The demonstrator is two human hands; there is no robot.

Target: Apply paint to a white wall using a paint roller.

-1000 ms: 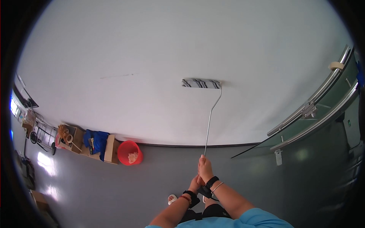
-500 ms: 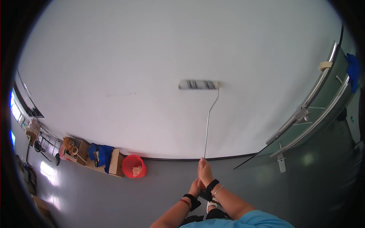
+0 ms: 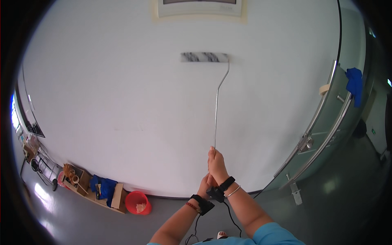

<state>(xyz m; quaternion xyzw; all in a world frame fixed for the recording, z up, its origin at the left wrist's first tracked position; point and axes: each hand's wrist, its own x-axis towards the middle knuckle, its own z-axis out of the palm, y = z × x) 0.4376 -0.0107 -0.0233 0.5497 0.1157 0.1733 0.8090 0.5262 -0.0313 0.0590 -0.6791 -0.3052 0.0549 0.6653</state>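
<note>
the person's right hand [image 3: 218,164] has its fingers wrapped around the lower end of a paint roller [image 3: 204,57], and the left hand [image 3: 204,186] is curled around it just below, the handle itself hidden. the roller's striped sleeve is up at the white wall [image 3: 102,90], its long axis running left to right, nearly level, while the thin metal rod [image 3: 216,110] bends from its right end down toward the hands.
</note>
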